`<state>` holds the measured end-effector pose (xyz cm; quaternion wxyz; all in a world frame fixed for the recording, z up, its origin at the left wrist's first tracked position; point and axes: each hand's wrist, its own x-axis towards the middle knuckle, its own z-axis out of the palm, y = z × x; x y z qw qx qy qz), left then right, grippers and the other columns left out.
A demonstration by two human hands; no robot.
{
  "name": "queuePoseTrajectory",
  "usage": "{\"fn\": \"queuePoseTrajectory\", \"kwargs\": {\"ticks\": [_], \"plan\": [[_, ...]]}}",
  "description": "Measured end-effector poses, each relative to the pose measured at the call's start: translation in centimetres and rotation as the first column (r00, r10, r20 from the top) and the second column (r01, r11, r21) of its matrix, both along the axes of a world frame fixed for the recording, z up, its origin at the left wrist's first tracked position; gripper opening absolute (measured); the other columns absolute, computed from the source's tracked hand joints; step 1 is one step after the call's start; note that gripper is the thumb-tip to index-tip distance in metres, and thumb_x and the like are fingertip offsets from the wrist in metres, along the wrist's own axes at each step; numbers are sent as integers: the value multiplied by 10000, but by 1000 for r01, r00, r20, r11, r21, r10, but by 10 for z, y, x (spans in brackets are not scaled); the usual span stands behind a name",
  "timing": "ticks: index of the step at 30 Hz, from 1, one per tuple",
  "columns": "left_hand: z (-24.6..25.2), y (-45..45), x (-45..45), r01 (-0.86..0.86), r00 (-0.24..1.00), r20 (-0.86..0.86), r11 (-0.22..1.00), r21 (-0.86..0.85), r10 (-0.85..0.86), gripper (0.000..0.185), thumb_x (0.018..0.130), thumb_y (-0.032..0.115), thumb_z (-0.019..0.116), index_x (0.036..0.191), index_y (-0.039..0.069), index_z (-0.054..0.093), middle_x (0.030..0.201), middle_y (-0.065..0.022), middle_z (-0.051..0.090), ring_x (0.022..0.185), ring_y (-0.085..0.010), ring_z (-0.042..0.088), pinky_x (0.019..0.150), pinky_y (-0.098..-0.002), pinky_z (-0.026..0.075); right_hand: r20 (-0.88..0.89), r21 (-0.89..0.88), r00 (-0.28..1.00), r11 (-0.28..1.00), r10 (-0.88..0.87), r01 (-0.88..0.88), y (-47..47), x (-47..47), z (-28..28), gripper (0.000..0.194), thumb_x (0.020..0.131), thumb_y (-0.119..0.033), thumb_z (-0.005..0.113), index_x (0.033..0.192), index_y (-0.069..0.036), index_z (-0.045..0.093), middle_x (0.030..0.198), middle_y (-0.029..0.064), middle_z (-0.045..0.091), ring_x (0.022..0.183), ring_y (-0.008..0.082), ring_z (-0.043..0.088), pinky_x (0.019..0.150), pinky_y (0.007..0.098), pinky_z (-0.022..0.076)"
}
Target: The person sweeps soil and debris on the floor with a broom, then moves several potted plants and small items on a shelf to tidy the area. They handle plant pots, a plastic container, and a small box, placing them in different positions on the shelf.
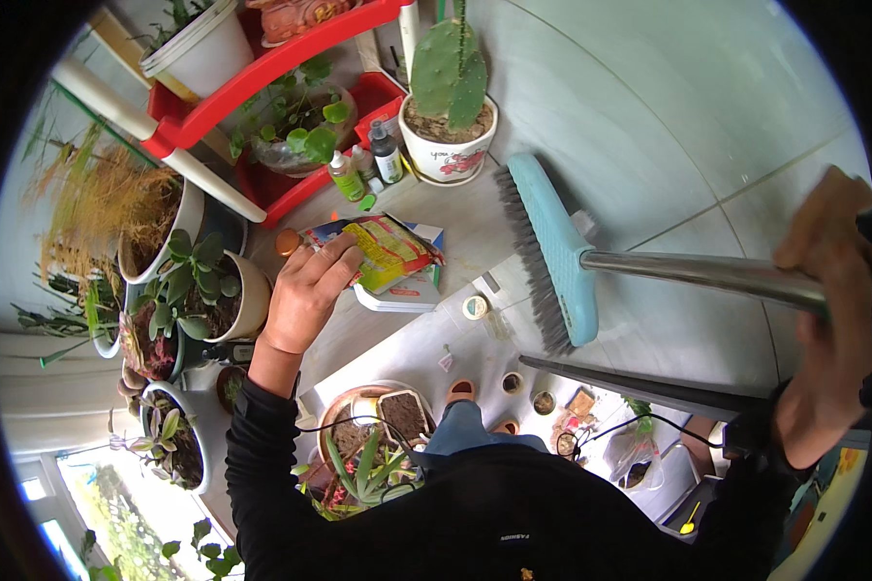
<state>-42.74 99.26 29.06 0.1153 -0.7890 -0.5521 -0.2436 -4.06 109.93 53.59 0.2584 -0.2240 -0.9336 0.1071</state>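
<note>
My left hand (pixel 311 287) grips the edge of a yellow and red printed packet (pixel 391 250), over a small stack of boxes (pixel 400 296) on the grey stone ledge. At the right, my right hand (pixel 825 247) is closed around the metal handle (pixel 705 274) of a light blue broom (pixel 552 240). The broom head is raised, its grey bristles facing left. Left of the packet, close to my left fingers, is a round orange-brown cap (pixel 287 242). Small bottles (pixel 346 176) stand behind the packet, with a green cap (pixel 367 202) in front of them.
A potted cactus (pixel 447 138) stands at the ledge's back, beside a red and white plant rack (pixel 251 80). Potted plants (pixel 251 298) line the left. On the floor are a large planter (pixel 334 407), small pots (pixel 543 401), a round tin (pixel 474 307) and a plastic bag (pixel 632 450).
</note>
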Motion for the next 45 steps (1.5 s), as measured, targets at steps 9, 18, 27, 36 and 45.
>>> {"fn": "queuePoseTrajectory", "kwargs": {"ticks": [9, 18, 27, 36, 45], "plan": [[3, 6, 3, 64, 998, -4, 998, 0, -64, 346, 765, 38, 703, 1105, 80, 656, 1203, -75, 677, 865, -275, 639, 767, -368, 534, 125, -251, 932, 898, -340, 361, 4, -44, 6, 218, 952, -247, 651, 848, -57, 626, 696, -12, 553, 490, 34, 385, 451, 223, 266], [17, 29, 12, 168, 984, -66, 986, -4, -168, 319, 779, 67, 676, 1095, 94, 641, 1199, -71, 679, 846, -265, 635, 754, -353, 533, 30, -75, 986, 983, -166, 168, -19, -8, 23, 221, 910, -213, 653, 763, -65, 577, 643, -13, 491, 502, 65, 379, 471, 258, 262], [21, 111, 71, 395, 910, -138, 919, -8, -392, 174, 793, 101, 623, 964, 102, 590, 1012, -60, 654, 849, -268, 645, 784, -378, 540, -38, -452, 952, 855, -303, 254, -51, 30, -19, 243, 751, -54, 696, 605, -35, 503, 541, 28, 417, 465, 142, 353, 483, 334, 243], [14, 206, 150, 518, 805, -203, 827, -219, -558, 150, 800, 138, 663, 944, 126, 624, 863, -50, 605, 860, -291, 659, 801, -381, 533, 108, -567, 834, 656, -542, 499, -116, 116, -47, 292, 656, -166, 754, 604, -5, 515, 574, 97, 521, 505, 215, 491, 491, 342, 329], [9, 222, 165, 343, 801, -445, 917, -206, -400, 175, 825, 109, 628, 998, 131, 641, 984, -54, 622, 921, -292, 673, 845, -391, 561, -7, -626, 831, 650, -556, 430, -134, 155, -76, 208, 633, -105, 738, 617, -18, 550, 614, 98, 582, 539, 204, 561, 511, 319, 392]]}}
